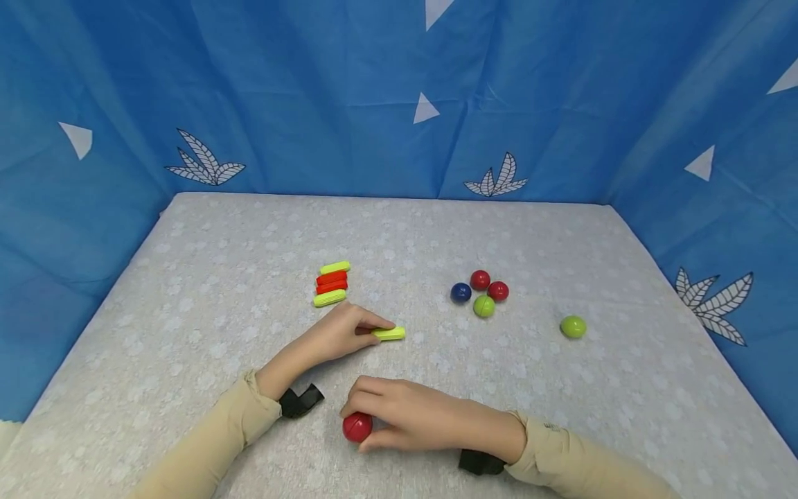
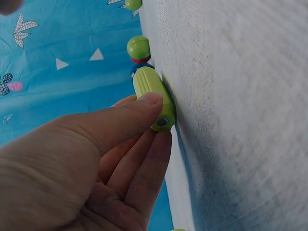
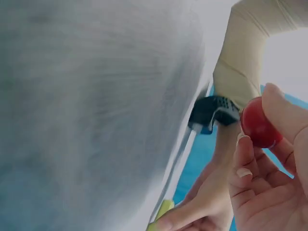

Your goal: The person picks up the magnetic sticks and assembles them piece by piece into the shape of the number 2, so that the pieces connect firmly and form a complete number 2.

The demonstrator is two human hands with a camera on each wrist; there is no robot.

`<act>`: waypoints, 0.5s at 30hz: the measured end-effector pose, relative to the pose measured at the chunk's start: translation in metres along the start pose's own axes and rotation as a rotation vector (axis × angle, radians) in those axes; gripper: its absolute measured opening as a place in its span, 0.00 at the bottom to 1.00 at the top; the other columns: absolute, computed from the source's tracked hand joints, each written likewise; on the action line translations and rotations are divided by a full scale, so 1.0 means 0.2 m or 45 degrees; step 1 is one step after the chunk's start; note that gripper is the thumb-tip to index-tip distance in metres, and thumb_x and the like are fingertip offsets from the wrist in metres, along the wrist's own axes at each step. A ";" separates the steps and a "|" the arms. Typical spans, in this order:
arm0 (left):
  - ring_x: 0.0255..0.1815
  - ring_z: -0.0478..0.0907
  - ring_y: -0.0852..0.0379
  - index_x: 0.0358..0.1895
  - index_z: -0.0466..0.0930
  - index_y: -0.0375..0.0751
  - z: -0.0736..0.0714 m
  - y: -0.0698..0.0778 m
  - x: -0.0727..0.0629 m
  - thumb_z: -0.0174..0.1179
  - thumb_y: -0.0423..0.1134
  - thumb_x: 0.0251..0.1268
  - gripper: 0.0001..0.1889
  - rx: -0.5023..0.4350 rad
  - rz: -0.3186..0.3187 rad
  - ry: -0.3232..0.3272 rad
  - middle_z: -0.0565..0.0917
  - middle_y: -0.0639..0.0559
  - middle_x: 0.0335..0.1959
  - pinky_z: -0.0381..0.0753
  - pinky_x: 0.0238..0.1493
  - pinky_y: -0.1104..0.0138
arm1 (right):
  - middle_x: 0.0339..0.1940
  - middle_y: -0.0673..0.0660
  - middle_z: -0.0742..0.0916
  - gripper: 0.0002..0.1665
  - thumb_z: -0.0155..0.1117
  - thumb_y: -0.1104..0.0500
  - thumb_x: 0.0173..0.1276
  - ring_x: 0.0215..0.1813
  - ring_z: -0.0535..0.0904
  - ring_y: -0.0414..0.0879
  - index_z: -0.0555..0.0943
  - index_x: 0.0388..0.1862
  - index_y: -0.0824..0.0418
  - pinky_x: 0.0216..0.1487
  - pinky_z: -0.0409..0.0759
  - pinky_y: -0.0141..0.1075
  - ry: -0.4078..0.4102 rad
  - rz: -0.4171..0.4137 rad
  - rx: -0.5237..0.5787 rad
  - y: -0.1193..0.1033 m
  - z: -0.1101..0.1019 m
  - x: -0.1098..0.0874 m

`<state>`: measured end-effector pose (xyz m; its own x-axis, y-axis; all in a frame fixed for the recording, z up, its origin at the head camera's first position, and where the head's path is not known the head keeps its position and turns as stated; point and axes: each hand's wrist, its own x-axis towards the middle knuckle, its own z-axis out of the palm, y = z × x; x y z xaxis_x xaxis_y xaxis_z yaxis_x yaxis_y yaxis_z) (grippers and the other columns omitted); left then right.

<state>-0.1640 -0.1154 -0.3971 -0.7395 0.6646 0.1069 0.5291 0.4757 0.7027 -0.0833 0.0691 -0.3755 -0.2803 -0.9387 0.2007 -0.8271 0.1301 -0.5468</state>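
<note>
Over patterned cloth [image 1: 249,229], right hand [image 1: 408,414] grips red ball [image 1: 357,427], sleeve print [image 1: 552,427] illegible.

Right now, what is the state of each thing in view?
Single yellow-green block: pinched by the left hand
Nearest red ball: held by the right hand
Four other blocks: lying side by side
Four clustered balls: resting, unheld
Lone green ball: resting apart
Blue curtain: hanging

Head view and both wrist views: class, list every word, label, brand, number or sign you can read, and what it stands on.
No readable text anywhere.
Right sleeve: small dark marking, too small to read.
Left-wrist black device: pale marks, too blurred to read.
Held red ball, held yellow-green stick: none visible.
</note>
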 end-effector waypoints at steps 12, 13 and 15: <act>0.34 0.76 0.66 0.48 0.84 0.40 0.00 0.01 0.00 0.65 0.28 0.56 0.15 0.003 0.006 0.007 0.84 0.52 0.42 0.75 0.32 0.72 | 0.51 0.50 0.81 0.24 0.67 0.66 0.60 0.48 0.77 0.35 0.73 0.55 0.58 0.47 0.76 0.30 0.226 0.330 0.390 0.11 -0.06 -0.10; 0.36 0.77 0.65 0.48 0.84 0.40 0.00 0.01 0.00 0.65 0.28 0.56 0.15 0.004 0.009 0.009 0.84 0.52 0.42 0.75 0.33 0.72 | 0.51 0.51 0.81 0.24 0.67 0.66 0.60 0.49 0.77 0.37 0.73 0.55 0.58 0.48 0.76 0.31 0.253 0.340 0.417 0.12 -0.07 -0.10; 0.40 0.79 0.64 0.47 0.84 0.39 0.00 0.01 0.00 0.65 0.28 0.55 0.15 0.006 0.014 0.012 0.84 0.52 0.43 0.76 0.36 0.71 | 0.51 0.52 0.80 0.23 0.66 0.65 0.61 0.49 0.78 0.39 0.74 0.55 0.59 0.48 0.77 0.33 0.312 0.349 0.455 0.14 -0.08 -0.12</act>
<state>-0.1626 -0.1151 -0.3968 -0.7378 0.6640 0.1214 0.5390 0.4713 0.6981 -0.1067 0.1010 -0.3833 -0.6053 -0.7772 0.1723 -0.5008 0.2035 -0.8413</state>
